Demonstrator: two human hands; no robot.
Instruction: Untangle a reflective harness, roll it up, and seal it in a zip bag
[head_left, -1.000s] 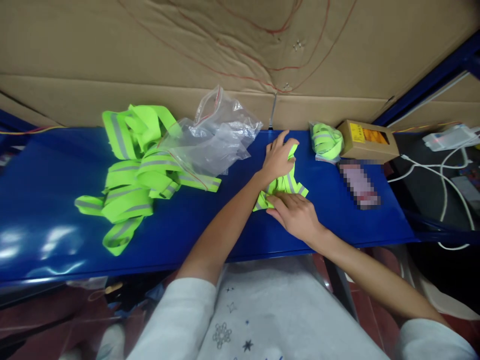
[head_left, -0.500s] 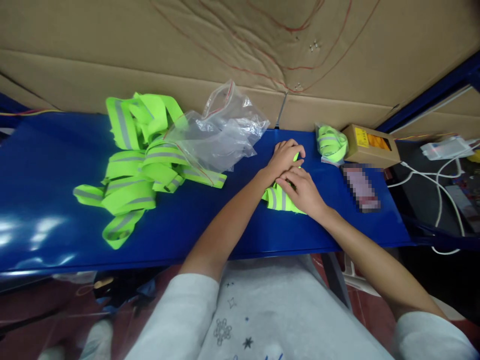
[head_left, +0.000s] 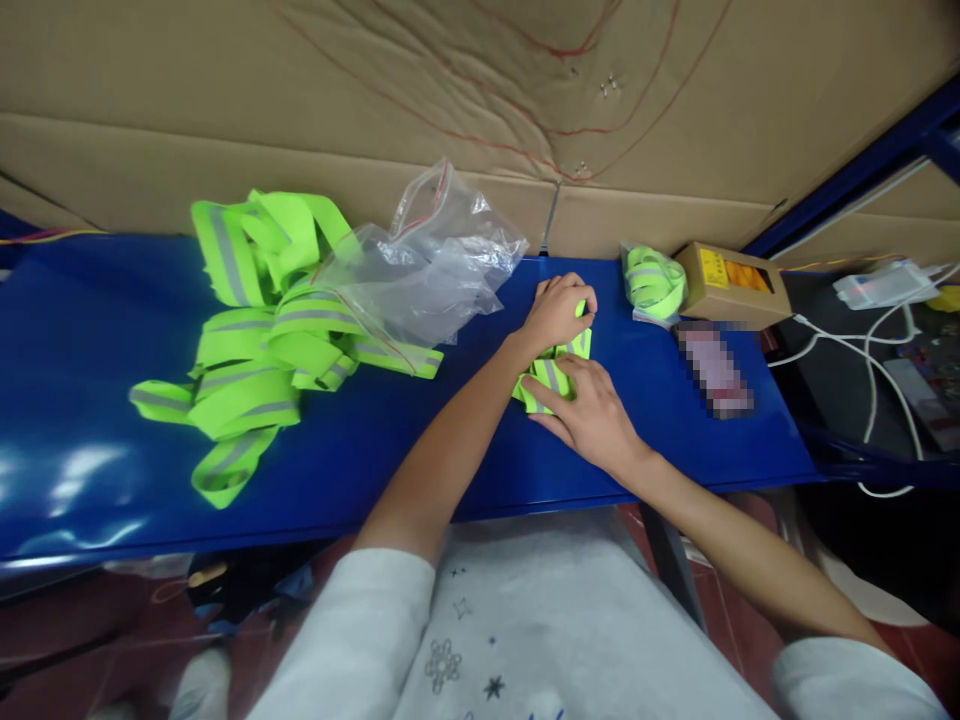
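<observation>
A neon-yellow reflective strap [head_left: 553, 378] with grey stripes lies bunched on the blue table under both hands. My left hand [head_left: 559, 312] curls its fingers round the strap's far end. At the near end, my right hand [head_left: 592, 405] grips the folds between thumb and fingers; parts of the strap are hidden beneath the palms. To the left lies a loose heap of similar reflective straps [head_left: 244, 370], and a clear zip bag [head_left: 442, 265] with a red seal line rests partly over it.
On the right sit a bagged strap roll [head_left: 654, 282], a cardboard box [head_left: 739, 288] with orange contents, and a blurred-out phone [head_left: 715, 368]. White cables [head_left: 862, 350] run beyond the table's [head_left: 645, 470] right end. A cardboard wall [head_left: 300, 80] rises behind.
My right hand has moved toward me and slightly apart from my left, showing more of the strap between them. The whole view has shifted a little.
</observation>
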